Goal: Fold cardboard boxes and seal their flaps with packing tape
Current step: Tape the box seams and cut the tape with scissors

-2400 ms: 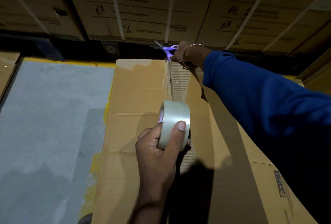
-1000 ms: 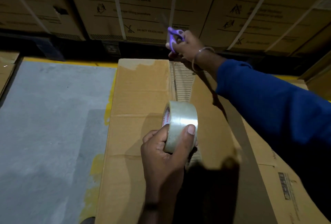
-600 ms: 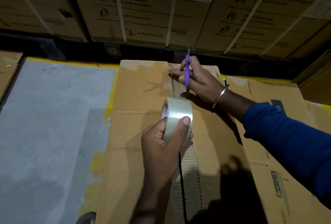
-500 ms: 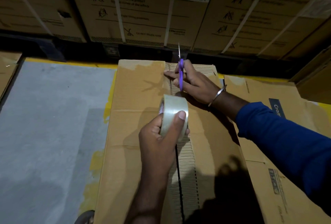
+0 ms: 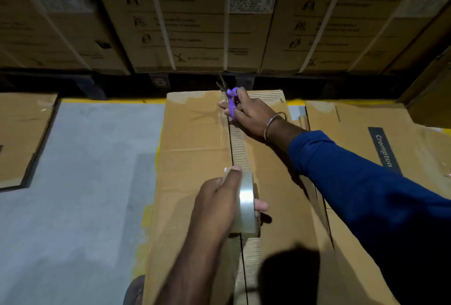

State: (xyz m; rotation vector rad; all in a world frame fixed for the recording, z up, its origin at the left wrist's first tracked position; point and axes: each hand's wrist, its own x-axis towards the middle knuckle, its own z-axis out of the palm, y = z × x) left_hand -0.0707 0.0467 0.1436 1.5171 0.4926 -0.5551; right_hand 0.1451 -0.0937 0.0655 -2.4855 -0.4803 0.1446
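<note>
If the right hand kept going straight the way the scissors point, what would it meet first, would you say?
The right hand aims the purple scissors past the far edge of the box. Beyond lies a dark gap, then probably the stacked cartons, though depth is unclear.

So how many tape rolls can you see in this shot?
1. The clear tape roll is gripped in the left hand, over the centre seam of the cardboard box. Others may be hidden in the dark or out of frame.
</note>
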